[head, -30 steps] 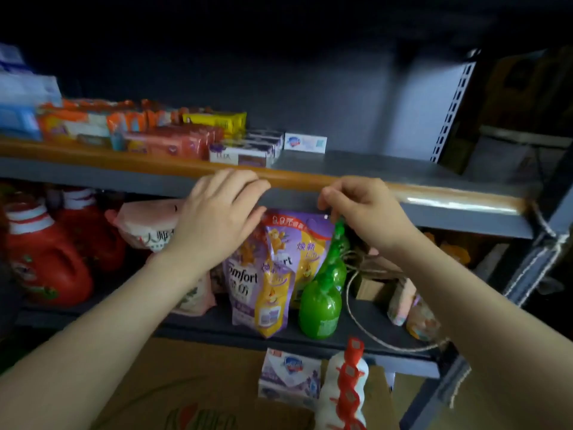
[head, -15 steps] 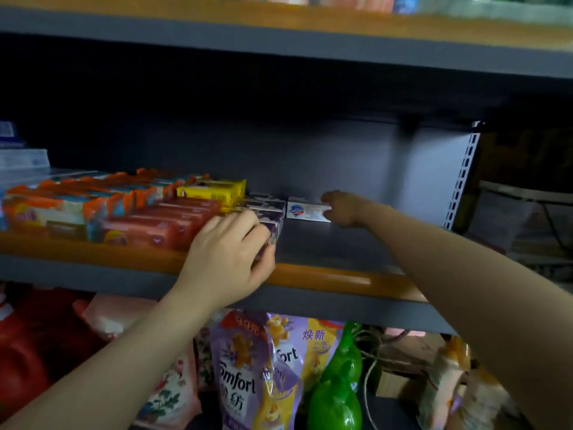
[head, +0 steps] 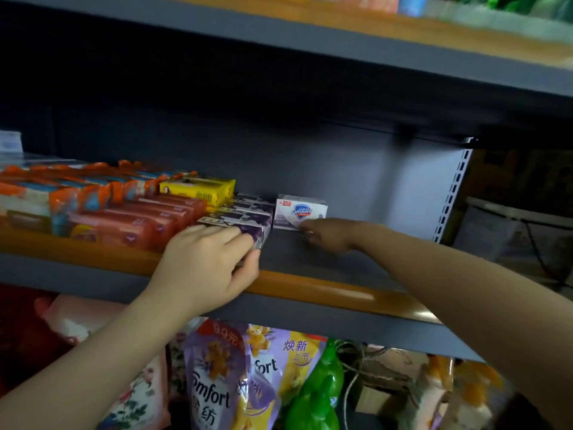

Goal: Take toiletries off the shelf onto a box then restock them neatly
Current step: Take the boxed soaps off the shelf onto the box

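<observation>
Soap packets (head: 102, 209) are stacked along the shelf's (head: 335, 291) left part. At its front edge, the purple soap box (head: 238, 226) is grasped by the left hand (head: 206, 263). Further back, the white soap box (head: 300, 211) is touched by the right hand (head: 328, 234); its finger state cannot be told.

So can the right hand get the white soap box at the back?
Probably yes. The right hand is already at the white soap box, fingertips at its front lower corner. The shelf beside it is bare, so nothing blocks the way; a firm grip isn't visible yet.
</observation>
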Demonstrator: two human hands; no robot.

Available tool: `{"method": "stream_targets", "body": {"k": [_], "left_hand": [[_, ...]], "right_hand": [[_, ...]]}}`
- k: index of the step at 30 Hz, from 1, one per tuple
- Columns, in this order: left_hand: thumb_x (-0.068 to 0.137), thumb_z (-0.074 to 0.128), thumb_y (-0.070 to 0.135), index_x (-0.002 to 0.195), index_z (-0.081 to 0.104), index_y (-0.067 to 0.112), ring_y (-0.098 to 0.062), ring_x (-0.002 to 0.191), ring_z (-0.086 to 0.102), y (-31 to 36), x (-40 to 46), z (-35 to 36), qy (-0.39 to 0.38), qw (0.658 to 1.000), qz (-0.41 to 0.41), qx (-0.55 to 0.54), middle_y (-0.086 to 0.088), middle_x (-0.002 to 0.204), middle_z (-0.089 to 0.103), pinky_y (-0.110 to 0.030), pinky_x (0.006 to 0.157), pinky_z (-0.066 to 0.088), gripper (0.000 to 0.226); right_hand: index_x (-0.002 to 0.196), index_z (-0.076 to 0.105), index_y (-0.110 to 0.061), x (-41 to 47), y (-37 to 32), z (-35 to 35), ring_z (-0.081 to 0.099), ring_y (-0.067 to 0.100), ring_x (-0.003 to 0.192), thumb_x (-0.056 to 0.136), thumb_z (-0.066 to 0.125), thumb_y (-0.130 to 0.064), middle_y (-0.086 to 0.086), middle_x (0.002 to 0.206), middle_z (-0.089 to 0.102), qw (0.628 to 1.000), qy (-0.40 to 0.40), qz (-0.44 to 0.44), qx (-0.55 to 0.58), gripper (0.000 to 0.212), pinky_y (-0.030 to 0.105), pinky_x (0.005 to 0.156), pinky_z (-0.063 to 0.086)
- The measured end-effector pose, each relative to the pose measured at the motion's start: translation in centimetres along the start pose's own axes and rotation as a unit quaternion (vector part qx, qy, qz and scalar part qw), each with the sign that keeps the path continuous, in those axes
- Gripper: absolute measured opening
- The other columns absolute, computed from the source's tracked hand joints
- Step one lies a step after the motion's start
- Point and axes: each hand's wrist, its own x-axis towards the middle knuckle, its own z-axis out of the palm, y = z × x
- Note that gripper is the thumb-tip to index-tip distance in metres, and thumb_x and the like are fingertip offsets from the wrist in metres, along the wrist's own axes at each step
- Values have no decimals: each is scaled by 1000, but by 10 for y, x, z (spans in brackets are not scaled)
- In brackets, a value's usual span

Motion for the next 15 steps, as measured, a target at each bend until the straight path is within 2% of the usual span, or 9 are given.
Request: {"method": "stream_targets", "body": {"k": [2,4,6,8,9,11,13,15], "left_hand": [[85,38,24,55,54,14,-24,47,53,0,0,0,-2,1000,0,1,0,51,48,-28,48,39,35],[86,38,25,56,54,14,-23,46,52,-1,0,1,-1,1000,0,-10,1,51,48,-28,48,40,35],[86,38,25,56,55,14,-21,46,51,-2,1,1,-5,1000,-4,-22,2,51,49,-27,48,40,36],[86,39,24,56,56,14,-21,46,51,-2,0,0,-9,1000,-5,-22,2,52,49,-26,49,38,35],[86,39,24,56,56,14,-20,46,51,-2,0,0,-11,1000,-5,-22,2,52,49,-25,49,38,35],[86,39,24,56,56,14,-20,46,51,-2,-1,0,-14,1000,-5,-22,2,51,49,-25,49,37,36],[86,39,24,56,55,14,-19,46,50,-2,-1,-2,-9,1000,-4,-21,2,51,49,-24,49,35,35],[85,40,23,55,53,13,-19,45,50,-1,-1,-3,-4,1000,-3,-27,2,50,47,-24,49,33,34]], "right_hand": [[128,47,-7,5,2,-6,48,33,119,97,40,-16,18,138,45,996,86,21,21,33,35,99,41],[119,49,-6,10,6,-16,49,33,114,92,49,-19,17,128,50,981,187,46,29,30,36,90,44],[127,42,-10,15,10,-22,41,31,123,85,62,-32,14,134,43,970,232,64,9,51,41,97,40],[140,28,-11,23,16,-22,29,32,132,80,67,-40,13,145,30,978,188,85,26,77,45,106,33],[143,22,-10,27,16,-21,29,33,133,80,68,-39,15,147,29,982,153,91,59,83,46,107,33],[141,27,-7,33,15,-17,43,32,124,82,68,-29,18,140,41,984,106,81,114,75,43,102,40],[132,39,-5,30,12,-17,52,29,114,81,70,-22,17,130,51,981,114,76,135,62,37,96,45],[128,42,-6,19,8,-22,55,28,109,80,71,-20,14,125,54,978,118,72,155,58,35,89,48]]}}
